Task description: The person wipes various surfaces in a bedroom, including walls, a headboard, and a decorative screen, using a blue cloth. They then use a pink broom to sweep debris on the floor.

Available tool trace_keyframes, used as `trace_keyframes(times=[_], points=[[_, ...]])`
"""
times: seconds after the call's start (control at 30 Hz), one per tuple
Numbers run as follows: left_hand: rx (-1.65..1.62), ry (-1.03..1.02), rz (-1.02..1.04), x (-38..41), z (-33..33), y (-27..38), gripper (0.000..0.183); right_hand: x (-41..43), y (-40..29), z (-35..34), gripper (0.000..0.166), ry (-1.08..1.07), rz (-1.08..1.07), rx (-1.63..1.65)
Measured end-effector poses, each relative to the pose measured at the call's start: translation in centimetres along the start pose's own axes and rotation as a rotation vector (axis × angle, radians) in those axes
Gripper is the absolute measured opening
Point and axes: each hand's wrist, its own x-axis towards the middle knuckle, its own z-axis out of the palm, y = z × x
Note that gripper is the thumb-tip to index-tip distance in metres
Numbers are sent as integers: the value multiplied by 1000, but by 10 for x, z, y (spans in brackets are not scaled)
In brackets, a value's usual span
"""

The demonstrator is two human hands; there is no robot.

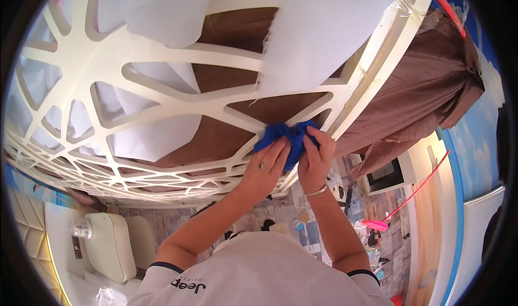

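Note:
A bunched blue cloth [297,148] is pressed against a white openwork lattice panel [194,101], near its right-hand border. My left hand [265,166], with a ring on one finger, grips the cloth from the left. From the right, my right hand [317,156] pinches the same cloth, with a bracelet at the wrist. White fabric [319,31] with a frayed edge drapes over the panel above my hands. Dark brown fabric [230,140] shows through the openings behind the lattice. The cloth hides the lattice strips directly beneath it.
Brown fabric [408,79] hangs gathered beyond the panel's right edge. A pink broom [376,225] leans across the wood-patterned floor [279,213], where small items lie scattered. Lower left are a cream padded seat [109,245] and a clear container [79,228]. A sky-painted wall [479,156] stands at right.

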Motion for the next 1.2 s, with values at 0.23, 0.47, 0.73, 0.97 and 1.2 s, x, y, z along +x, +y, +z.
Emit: trace_keyframes(times=[0.23,0.47,0.73,0.97,1.2], points=[[-242,-147,-294,-53,46,4,59,-41,5,36,48,-180,172,-23],[-495,-14,-366,-47,70,21,52,-24,1,-11,41,-168,74,-47],[-23,-199,-43,11,60,24,45,-1,19,-14,37,-138,-59,-474],[56,-134,-45,-64,29,6,46,-85,2,12,42,-193,264,-40],[371,-391,-131,-80,32,-19,59,-89,-34,64,58,-360,190,-145]])
